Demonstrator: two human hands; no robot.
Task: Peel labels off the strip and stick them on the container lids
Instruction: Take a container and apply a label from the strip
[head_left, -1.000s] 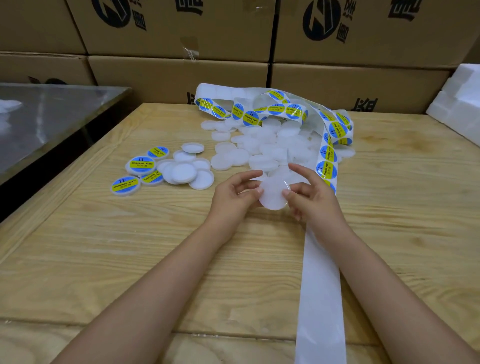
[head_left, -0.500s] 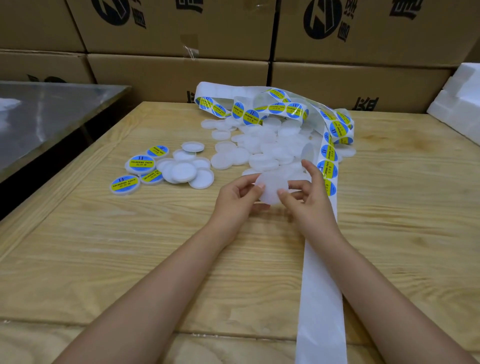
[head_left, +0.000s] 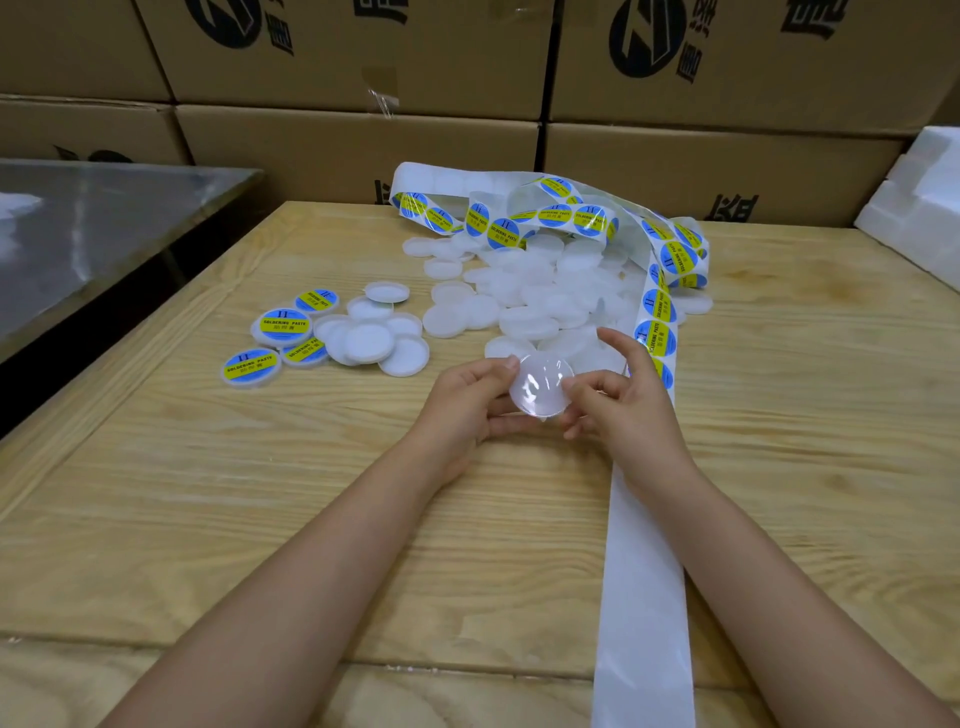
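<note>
Now, from the head view, the left hand (head_left: 467, 400) and the right hand (head_left: 623, 400) are clamped together on one blank lid (head_left: 541, 385), pinching its rim between them, seemingly just clear of the bench (head_left: 208, 493). Compared with a second ago, the lid is turned so its glossy face catches the light. The right forefinger has lifted toward the nearest label (head_left: 655, 340) on the strip (head_left: 644, 597), which runs under the right forearm and curls beyond the fingertips. I judge a bare lid is readied and a peel comes next.

Left of the left hand lie four labelled lids (head_left: 284, 325) beside about seven loose blank lids (head_left: 366, 340). Beyond both hands sits a heap of blank lids (head_left: 524, 301), too overlapped to count. There is one strip. Roughly a dozen labels show, with others hidden in its coils.
</note>
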